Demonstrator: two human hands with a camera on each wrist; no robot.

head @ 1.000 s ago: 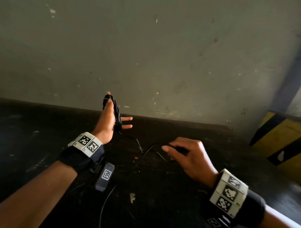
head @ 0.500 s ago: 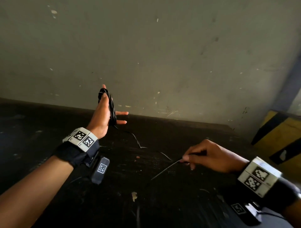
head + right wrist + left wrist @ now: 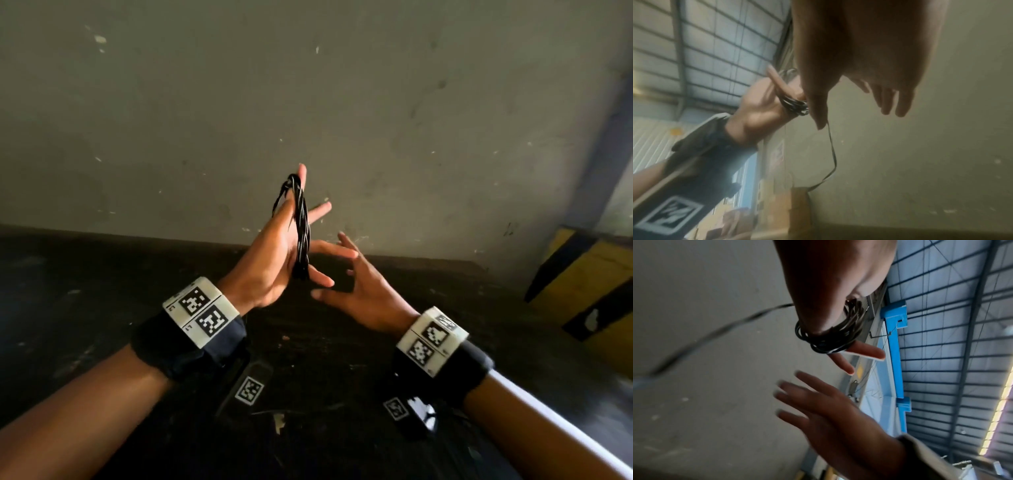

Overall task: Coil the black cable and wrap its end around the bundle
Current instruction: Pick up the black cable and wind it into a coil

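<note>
The black cable (image 3: 301,226) is wound in several loops around my raised left hand (image 3: 270,263), from a fingertip down to the base of the palm. That hand's fingers are straight and spread. The left wrist view shows the coil (image 3: 830,337) with a loose strand (image 3: 715,335) trailing away, blurred. My right hand (image 3: 359,291) hovers just right of the coil, fingers spread, holding nothing that I can see. In the right wrist view, the loose strand (image 3: 833,155) hangs down past my thumb tip (image 3: 818,120), beside the coil (image 3: 795,104).
A dark, scuffed tabletop (image 3: 102,308) lies below both hands, with a small pale scrap (image 3: 279,421) near the front. Close behind rises a grey wall (image 3: 342,102). At the right stands a yellow-and-black striped barrier (image 3: 589,281).
My right hand has let go of the strand it pinched low over the table and has risen to the coil. My left hand has shifted right and higher. The loose strand no longer lies on the table.
</note>
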